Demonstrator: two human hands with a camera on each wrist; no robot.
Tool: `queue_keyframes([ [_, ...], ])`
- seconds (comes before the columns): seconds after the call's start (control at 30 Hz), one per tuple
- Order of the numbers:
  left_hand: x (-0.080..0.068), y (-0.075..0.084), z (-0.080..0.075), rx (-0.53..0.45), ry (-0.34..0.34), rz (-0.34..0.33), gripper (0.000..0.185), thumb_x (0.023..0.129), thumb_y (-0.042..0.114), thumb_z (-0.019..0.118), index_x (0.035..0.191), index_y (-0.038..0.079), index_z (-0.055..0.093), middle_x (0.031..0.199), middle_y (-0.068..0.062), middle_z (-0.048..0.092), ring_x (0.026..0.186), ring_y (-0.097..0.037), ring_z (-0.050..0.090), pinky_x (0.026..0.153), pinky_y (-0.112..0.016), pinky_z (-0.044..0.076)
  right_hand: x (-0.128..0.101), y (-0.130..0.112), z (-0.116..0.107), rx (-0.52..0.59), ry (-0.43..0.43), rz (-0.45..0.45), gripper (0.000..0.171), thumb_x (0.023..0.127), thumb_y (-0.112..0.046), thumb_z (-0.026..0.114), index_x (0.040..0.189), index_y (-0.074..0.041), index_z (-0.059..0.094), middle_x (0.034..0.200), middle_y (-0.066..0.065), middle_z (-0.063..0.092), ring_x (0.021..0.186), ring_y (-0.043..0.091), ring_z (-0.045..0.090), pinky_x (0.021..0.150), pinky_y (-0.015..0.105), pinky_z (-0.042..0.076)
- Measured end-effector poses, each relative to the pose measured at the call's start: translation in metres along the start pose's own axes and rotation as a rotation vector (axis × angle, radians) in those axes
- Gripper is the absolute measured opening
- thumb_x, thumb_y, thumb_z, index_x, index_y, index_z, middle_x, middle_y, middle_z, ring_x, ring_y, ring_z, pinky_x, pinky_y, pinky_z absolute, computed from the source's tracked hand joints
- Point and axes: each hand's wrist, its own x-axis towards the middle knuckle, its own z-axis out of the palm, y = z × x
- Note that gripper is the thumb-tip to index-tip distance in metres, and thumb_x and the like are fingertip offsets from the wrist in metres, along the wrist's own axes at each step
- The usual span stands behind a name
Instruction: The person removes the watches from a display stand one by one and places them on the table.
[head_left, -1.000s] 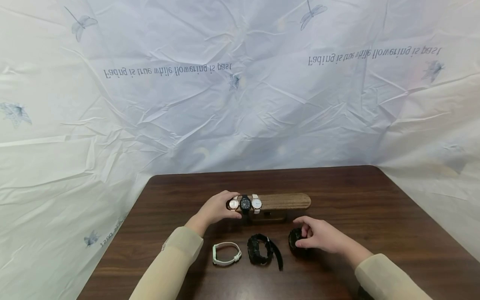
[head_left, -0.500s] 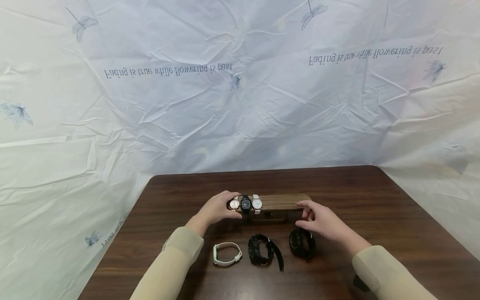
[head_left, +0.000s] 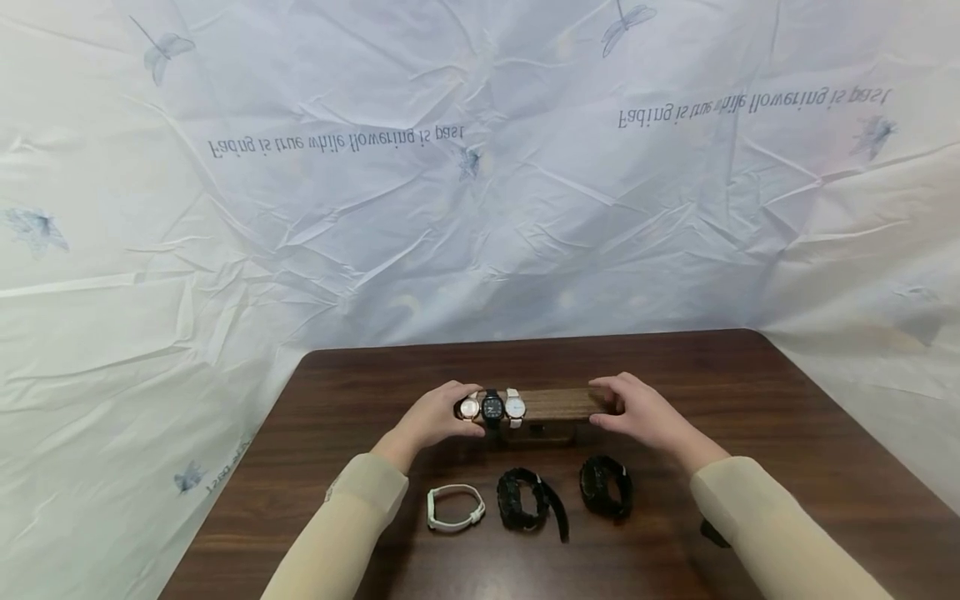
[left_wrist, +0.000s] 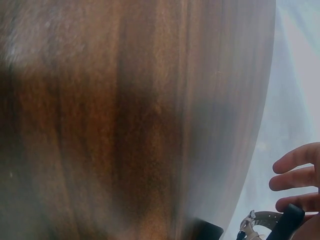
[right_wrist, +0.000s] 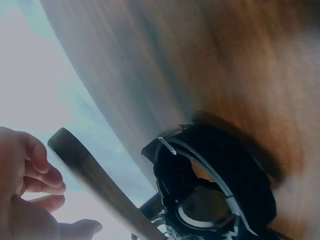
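Observation:
A wooden watch stand [head_left: 558,403] sits mid-table and carries three watches: rose-gold [head_left: 468,408], black [head_left: 492,407] and white [head_left: 513,407]. My left hand [head_left: 456,408] grips the stand's left end beside the rose-gold watch [left_wrist: 254,222]. At the bar's right end my right hand [head_left: 600,404] grips it with fingers curled over the top and the thumb below. The right wrist view shows the bar [right_wrist: 95,175] beside my curled fingers [right_wrist: 30,165]. Just below it lies a black watch [right_wrist: 215,190].
Three watches lie in a row on the dark wooden table [head_left: 750,400] in front of the stand: a white one [head_left: 453,507], a black one with a loose strap [head_left: 528,500] and another black one [head_left: 604,486]. A crumpled printed sheet [head_left: 480,208] hangs behind the table.
My right hand let go of the rightmost black watch on the table and moved up to grip the stand's right end. The left hand stayed in place.

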Motion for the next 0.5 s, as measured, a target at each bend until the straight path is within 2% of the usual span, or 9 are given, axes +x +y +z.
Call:
queue_keyframes([
  [0.27,-0.0003,-0.0013,0.0015,-0.009,0.007,-0.009,0.071,0.067,0.049,0.067,0.129,0.025,0.042,0.114,0.004,0.047,0.103,-0.016,0.047,0.082,-0.04,0.04,0.0052,0.0034,0.0023,-0.04,0.017,-0.017,0.057,0.076,-0.04,0.063,0.124,-0.015,0.048,0.104,0.003,0.043,0.091,0.019,0.04,0.071,0.036,0.038],
  [0.5,0.0009,-0.0024,0.0023,-0.008,0.003,-0.009,0.071,0.067,0.048,0.067,0.129,0.026,0.041,0.115,0.004,0.047,0.104,-0.016,0.047,0.083,-0.04,0.04,0.0053,0.0054,0.0039,-0.041,0.019,-0.008,0.054,0.076,-0.036,0.065,0.123,-0.015,0.048,0.103,0.002,0.043,0.09,0.018,0.04,0.071,0.036,0.038],
])
